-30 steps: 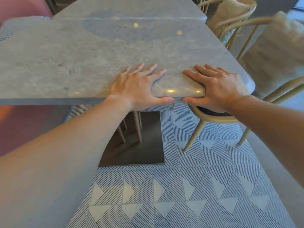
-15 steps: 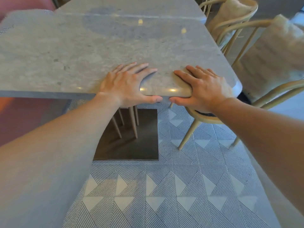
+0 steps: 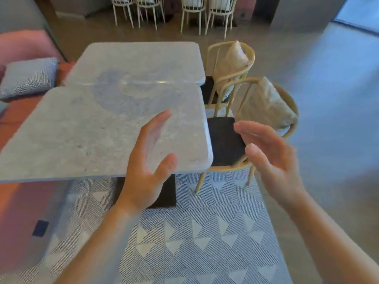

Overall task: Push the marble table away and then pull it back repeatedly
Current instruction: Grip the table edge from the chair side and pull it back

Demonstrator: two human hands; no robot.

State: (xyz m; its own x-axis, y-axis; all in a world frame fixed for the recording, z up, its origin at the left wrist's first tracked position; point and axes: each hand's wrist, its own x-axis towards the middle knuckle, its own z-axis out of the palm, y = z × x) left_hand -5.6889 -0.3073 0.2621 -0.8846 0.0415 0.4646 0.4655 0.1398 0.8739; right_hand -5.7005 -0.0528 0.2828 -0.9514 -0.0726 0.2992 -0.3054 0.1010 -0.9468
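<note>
The grey marble table (image 3: 82,132) stands in front of me, its near right corner rounded. A second marble table (image 3: 139,62) butts against its far edge. My left hand (image 3: 147,160) hovers over the near edge with palm turned inward and fingers spread, touching nothing. My right hand (image 3: 270,152) floats to the right of the table's corner, over the chair seat, also held open and apart from the table. The dark square table base (image 3: 168,193) shows under the top, partly hidden by my left wrist.
Two wooden chairs (image 3: 229,140) with beige cushions (image 3: 266,105) stand along the table's right side. A pink bench with a grey pillow (image 3: 28,76) lies on the left. Several pale chairs (image 3: 196,11) line the back. A patterned rug (image 3: 194,242) covers the floor below.
Both hands have lifted off the table's near edge and turned palms inward. The view has pulled back and tilted up, showing the whole table and the room behind.
</note>
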